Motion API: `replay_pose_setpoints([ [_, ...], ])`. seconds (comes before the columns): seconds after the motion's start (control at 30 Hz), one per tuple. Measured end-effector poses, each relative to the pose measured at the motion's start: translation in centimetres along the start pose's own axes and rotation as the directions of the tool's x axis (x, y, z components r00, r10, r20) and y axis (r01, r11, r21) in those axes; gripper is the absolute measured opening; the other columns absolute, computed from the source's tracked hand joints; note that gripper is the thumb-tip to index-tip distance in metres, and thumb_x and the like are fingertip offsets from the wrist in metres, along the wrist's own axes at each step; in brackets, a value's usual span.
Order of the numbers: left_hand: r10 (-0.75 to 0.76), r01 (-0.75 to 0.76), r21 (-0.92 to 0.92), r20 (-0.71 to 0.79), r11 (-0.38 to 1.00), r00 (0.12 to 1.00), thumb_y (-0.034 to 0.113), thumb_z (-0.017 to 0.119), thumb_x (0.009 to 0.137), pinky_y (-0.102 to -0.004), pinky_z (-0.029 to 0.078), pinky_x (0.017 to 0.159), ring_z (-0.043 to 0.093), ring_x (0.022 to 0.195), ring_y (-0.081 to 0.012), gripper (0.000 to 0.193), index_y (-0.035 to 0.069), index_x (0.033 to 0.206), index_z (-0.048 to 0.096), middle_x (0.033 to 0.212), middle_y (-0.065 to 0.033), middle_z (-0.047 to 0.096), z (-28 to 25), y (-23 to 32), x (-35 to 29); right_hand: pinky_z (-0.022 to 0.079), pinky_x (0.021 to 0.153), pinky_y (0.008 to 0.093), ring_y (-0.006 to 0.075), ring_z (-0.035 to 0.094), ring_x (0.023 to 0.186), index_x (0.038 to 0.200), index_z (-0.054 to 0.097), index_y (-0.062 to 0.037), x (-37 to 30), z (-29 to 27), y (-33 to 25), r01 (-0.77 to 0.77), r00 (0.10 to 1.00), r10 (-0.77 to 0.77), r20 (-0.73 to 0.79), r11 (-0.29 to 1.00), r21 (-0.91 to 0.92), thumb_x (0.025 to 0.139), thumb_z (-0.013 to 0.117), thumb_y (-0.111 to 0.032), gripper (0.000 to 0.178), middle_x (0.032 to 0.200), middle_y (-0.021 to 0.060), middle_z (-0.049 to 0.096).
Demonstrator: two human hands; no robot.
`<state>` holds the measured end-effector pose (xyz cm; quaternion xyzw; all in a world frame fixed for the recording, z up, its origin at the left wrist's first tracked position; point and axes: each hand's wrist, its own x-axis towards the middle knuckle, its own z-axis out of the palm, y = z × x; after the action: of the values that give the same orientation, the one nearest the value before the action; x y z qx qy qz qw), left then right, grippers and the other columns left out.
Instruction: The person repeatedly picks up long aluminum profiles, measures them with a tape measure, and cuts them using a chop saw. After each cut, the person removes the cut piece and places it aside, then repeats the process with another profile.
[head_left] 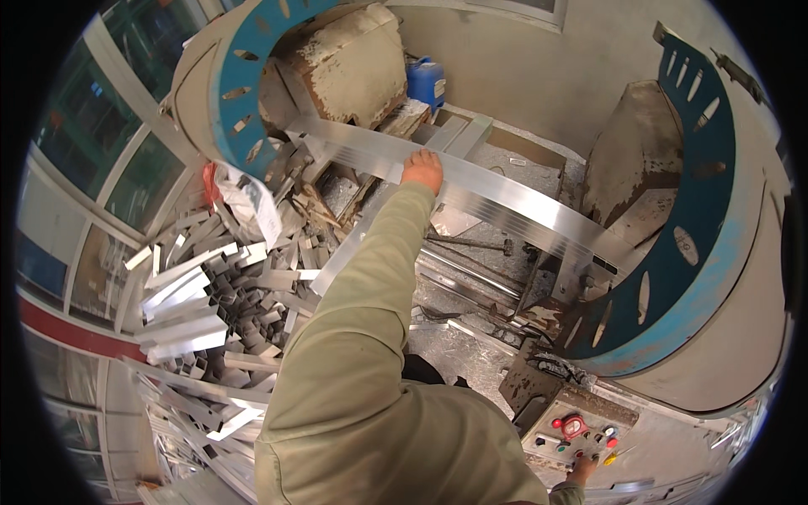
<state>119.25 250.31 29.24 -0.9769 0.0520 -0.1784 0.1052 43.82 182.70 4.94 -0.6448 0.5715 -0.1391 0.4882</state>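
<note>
My left hand grips the upper edge of a long aluminium profile, its fingers closed over it. The profile lies slanted across a cutting machine, between two big round guards, the left guard and the right guard, both with slotted blue rims. Low on the right, my right hand rests at the lower edge of a control panel with coloured buttons. Its fingers reach onto the buttons and seem to hold nothing; part of that hand is hard to make out.
A heap of aluminium offcuts fills the floor on the left, with a white sack beside it. A blue canister stands by the back wall. A hammer and metal rods lie on the machine bed. Glazed panels line the left.
</note>
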Motion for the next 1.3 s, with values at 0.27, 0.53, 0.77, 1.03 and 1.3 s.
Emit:
replay_pose_setpoints([
  [0.27,-0.006,0.006,0.009,0.008,1.000,1.000,0.018,0.056,0.108,-0.0554,0.048,0.114,0.060,0.139,-0.0405,0.048,0.003,0.153,0.063,0.160,-0.0216,0.061,0.3,0.1,0.1,0.062,0.101,0.0455,0.0357,0.072,0.122,0.170,0.038,0.0055,-1.1,0.3,-1.4,-0.049,0.998,0.046,0.030,0.993,0.107,0.087,0.055,0.008,0.085,0.146,0.0256,0.067],
  [0.53,-0.018,0.016,0.020,0.084,1.000,0.996,0.027,0.090,0.085,-0.0523,0.051,0.113,0.055,0.146,-0.0402,0.087,0.002,0.160,0.054,0.168,-0.0234,0.052,-0.3,0.0,0.4,0.063,0.098,0.0456,0.0344,0.073,0.120,0.169,0.040,0.0049,-1.5,0.2,-1.8,-0.109,0.994,0.109,0.015,0.990,0.087,0.087,0.056,0.006,0.083,0.146,0.0253,0.067],
  [0.77,-0.017,0.014,0.040,0.099,0.999,0.995,0.030,0.092,0.085,-0.0532,0.051,0.114,0.056,0.146,-0.0391,0.092,0.001,0.162,0.051,0.169,-0.0226,0.052,-0.6,-0.1,0.2,0.063,0.098,0.0447,0.0343,0.072,0.119,0.169,0.039,0.0057,-0.1,-0.1,-0.4,-0.074,0.996,0.069,0.051,0.992,0.099,0.087,0.055,0.006,0.083,0.147,0.0246,0.066],
  [1.03,-0.011,0.008,0.023,0.129,1.000,0.992,0.034,0.095,0.082,-0.0530,0.051,0.114,0.054,0.149,-0.0404,0.099,0.001,0.163,0.050,0.170,-0.0232,0.051,-0.9,-0.1,0.2,0.048,0.065,0.0582,0.0340,0.070,0.094,0.175,0.037,-0.0307,1.2,-0.3,1.9,-0.103,0.995,0.103,0.001,0.993,0.049,0.093,0.045,-0.007,0.085,0.136,0.0133,0.072],
  [1.3,0.018,-0.025,0.049,0.126,0.999,0.992,0.020,0.057,0.111,-0.0602,0.049,0.114,0.054,0.149,-0.0461,0.056,0.002,0.164,0.052,0.170,-0.0242,0.051,-1.2,-0.2,0.0,0.050,0.063,0.0548,0.0328,0.070,0.091,0.172,0.039,-0.0285,1.3,-0.4,1.6,-0.135,0.991,0.134,0.012,0.988,0.070,0.092,0.046,-0.005,0.083,0.135,0.0127,0.072],
])
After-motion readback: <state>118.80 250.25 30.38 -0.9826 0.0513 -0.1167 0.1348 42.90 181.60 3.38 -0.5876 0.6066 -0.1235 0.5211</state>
